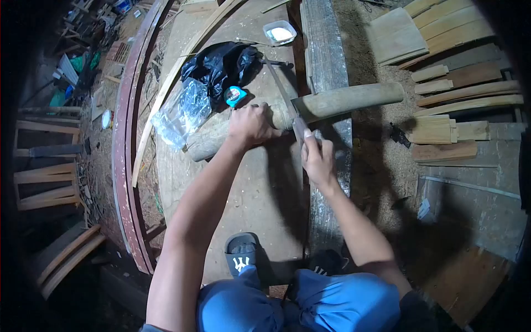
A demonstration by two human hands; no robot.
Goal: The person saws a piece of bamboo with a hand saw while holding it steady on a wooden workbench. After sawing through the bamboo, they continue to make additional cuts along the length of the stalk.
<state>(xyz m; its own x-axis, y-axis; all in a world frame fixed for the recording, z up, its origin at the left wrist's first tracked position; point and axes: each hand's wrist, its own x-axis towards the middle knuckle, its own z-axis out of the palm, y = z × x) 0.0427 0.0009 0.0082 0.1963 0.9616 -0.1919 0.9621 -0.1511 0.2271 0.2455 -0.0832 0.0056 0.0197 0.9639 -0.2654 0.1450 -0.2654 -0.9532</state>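
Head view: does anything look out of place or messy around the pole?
A crumpled clear plastic bag lies beside the round wooden pole held by the left hand; the right hand holds a metal handsaw across it. Pale sawdust covers the floor on the right.

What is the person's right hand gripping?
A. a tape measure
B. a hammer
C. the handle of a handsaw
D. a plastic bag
C: the right hand is closed around the handle of the handsaw, whose blade lies across the wooden pole, while the left hand grips that pole.
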